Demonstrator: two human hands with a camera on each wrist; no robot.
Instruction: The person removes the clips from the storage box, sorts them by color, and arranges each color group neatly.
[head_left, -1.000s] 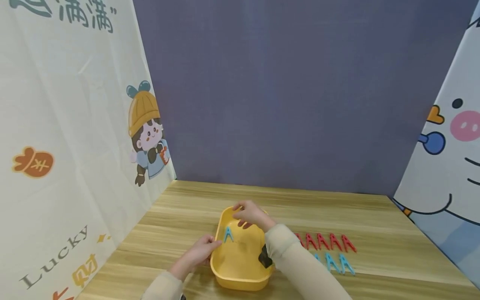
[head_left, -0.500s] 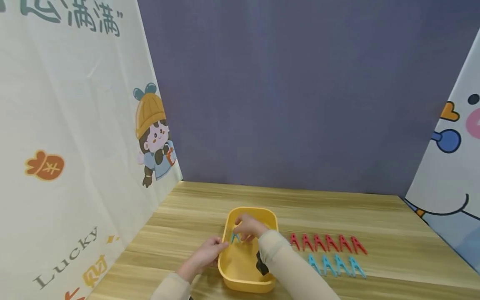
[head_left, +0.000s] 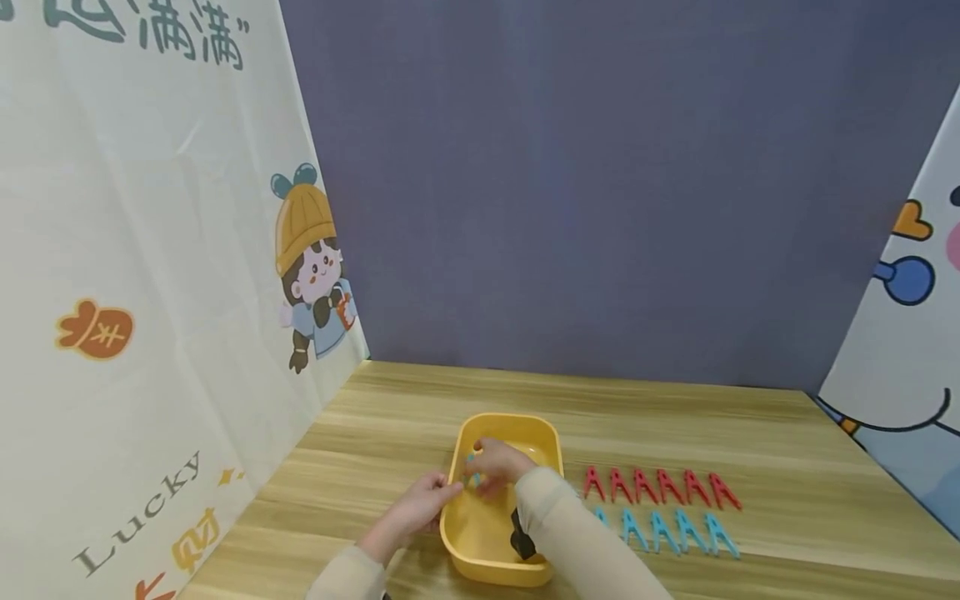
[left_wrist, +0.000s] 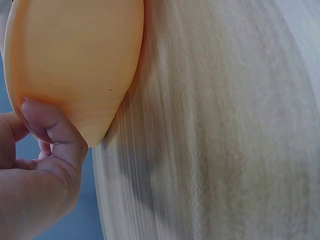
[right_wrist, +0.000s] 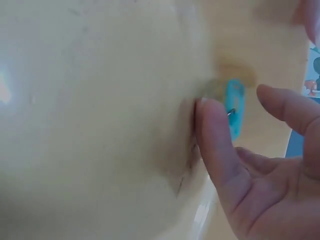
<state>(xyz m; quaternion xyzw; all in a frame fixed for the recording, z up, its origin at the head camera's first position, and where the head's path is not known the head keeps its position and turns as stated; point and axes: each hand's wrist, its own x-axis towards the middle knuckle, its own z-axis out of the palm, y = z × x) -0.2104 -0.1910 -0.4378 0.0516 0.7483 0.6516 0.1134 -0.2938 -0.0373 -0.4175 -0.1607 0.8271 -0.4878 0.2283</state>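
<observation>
A yellow plastic basin (head_left: 495, 572) stands on the wooden table. My left hand (head_left: 422, 505) grips its left rim between thumb and fingers, also seen in the left wrist view. My right hand (head_left: 501, 467) is down inside the basin, near the left wall. There a blue clothespin (right_wrist: 234, 107) leans by the wall, partly hidden by the fingers. In the right wrist view one finger is down at the basin floor beside the clothespin. Another finger on its other side stands apart from it with a gap.
To the basin's right, a row of several red clothespins (head_left: 665, 486) lies on the table (head_left: 637, 417). Nearer me is a row of several blue clothespins (head_left: 660, 530), partly behind the right sleeve (head_left: 581, 533). A dark cloth wall (head_left: 570, 208) rises at the back.
My right hand has come down from over the basin's far part to the blue clothespin inside. The left hand keeps its grip on the rim. The head view has shifted slightly.
</observation>
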